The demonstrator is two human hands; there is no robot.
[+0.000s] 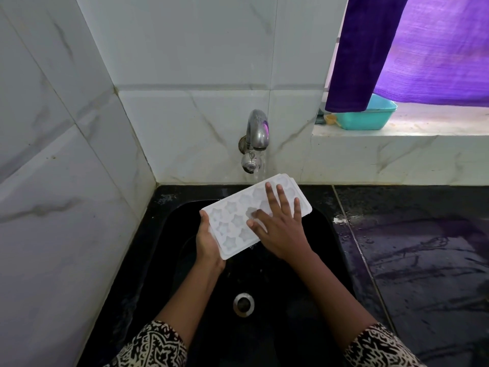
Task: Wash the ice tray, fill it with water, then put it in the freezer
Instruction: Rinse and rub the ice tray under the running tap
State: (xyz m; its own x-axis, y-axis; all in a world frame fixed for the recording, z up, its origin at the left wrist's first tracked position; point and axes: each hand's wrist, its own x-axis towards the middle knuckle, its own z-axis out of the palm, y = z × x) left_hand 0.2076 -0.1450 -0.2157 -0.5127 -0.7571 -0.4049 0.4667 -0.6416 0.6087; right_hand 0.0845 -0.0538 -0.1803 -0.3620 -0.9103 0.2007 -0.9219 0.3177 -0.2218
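A white ice tray with star-shaped cells is held over the black sink, its far end under the running water from the metal tap. My left hand grips the tray's near-left end from below, thumb on the rim. Flat on top of the tray lies my right hand, fingers spread across the cells. The tray tilts slightly, far end toward the wall.
The sink drain sits below my arms. A wet black counter stretches to the right. White marble-look tiles cover the left and back walls. On the window ledge stands a teal basin under a purple curtain.
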